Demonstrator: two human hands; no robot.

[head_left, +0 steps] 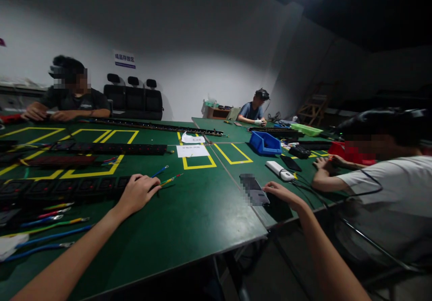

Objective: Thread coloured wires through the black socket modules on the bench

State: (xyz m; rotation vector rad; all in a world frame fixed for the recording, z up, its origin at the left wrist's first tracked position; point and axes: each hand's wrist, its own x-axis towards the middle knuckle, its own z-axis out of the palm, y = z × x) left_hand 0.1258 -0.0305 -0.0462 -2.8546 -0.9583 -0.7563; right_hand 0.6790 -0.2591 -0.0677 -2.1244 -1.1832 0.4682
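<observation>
My left hand is closed over the right end of a long black strip of square modules, near the table's left side. Blue, yellow-green and red-tipped wires stick out beside its fingers. Across the table seam, my right hand pinches the right edge of a phone that lies on the green table; its screen is blurred.
More strips and lugged cables lie left. Paper labels sit mid-table. A blue bin, white power bank, black phone and red bin are right. Three people sit around the table.
</observation>
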